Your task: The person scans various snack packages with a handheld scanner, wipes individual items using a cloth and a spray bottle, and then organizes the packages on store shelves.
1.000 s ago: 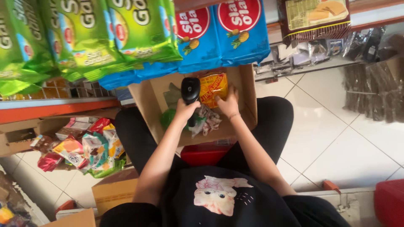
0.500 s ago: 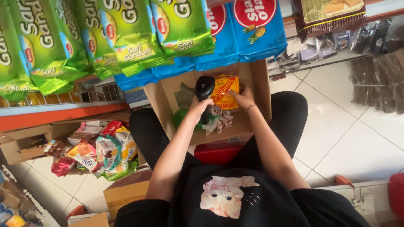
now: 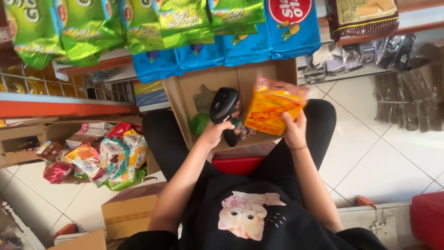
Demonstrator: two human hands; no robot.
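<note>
Head view: the left hand (image 3: 216, 132) is gripping a black barcode scanner (image 3: 224, 104), fingers clamped on its handle, aiming at the orange snack packet (image 3: 270, 109) pinched in the right hand (image 3: 293, 129) above the open cardboard box (image 3: 185, 99). More packets, blurred, probably are waiting inside.

The yellow packet (image 3: 272, 107) is motion-blurred; the scanner (image 3: 224, 104) hides part of the cardboard box (image 3: 182, 104); the top edge crops the hanging green bags (image 3: 83, 28).

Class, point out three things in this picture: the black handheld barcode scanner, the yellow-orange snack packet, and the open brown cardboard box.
Black handheld barcode scanner (image 3: 224, 104), head view: on its rounded head.
Yellow-orange snack packet (image 3: 270, 111), head view: on its front face.
Open brown cardboard box (image 3: 178, 99), head view: on its left wall.
</note>
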